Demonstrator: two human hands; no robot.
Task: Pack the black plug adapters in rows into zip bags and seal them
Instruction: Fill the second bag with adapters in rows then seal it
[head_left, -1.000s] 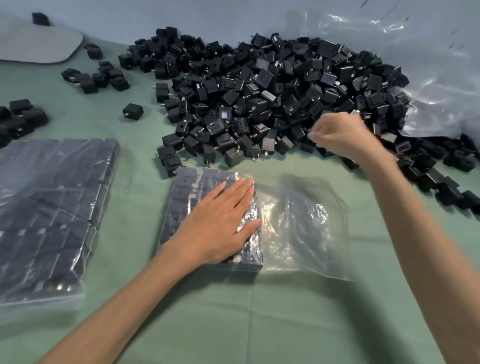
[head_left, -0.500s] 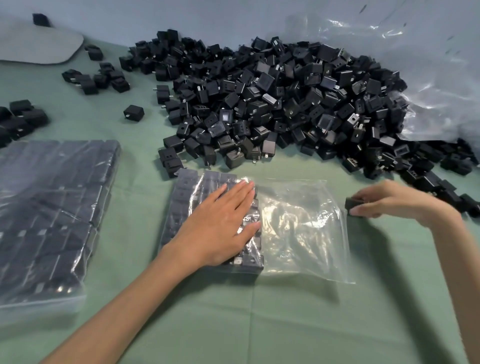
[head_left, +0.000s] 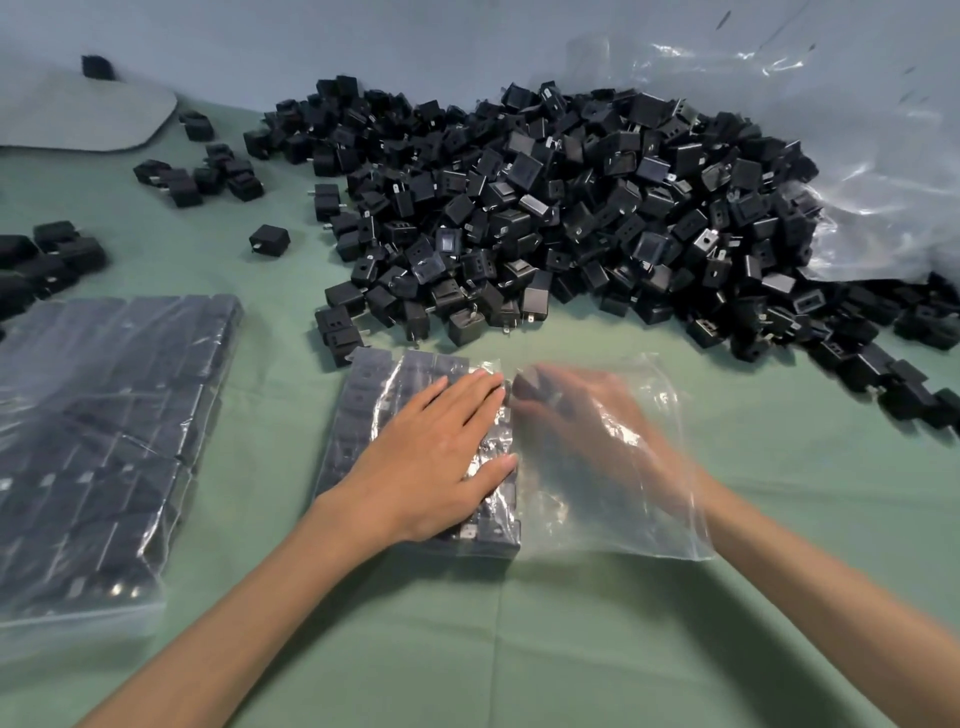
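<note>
The green worktop (head_left: 519, 649) is bare along its near edge, around both forearms, and toward the near right corner. The pile of adapters (head_left: 571, 218) blocks the far half from the centre to the right edge, with clear plastic sheeting (head_left: 857, 156) behind it. A filled bag (head_left: 104, 441) and loose adapters (head_left: 47, 265) crowd the left edge. The middle zip bag (head_left: 649, 509) is occupied: the left grip (head_left: 431, 457) lies flat on its packed rows, and the blurred right grip (head_left: 587, 415) is inside, holding an adapter (head_left: 535, 389). Narrow bare lanes separate this bag from the pile and from the filled bag.

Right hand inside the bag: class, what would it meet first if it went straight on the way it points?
The right hand would probably meet the packed adapter rows under the left hand; blur leaves depth unclear.
</note>
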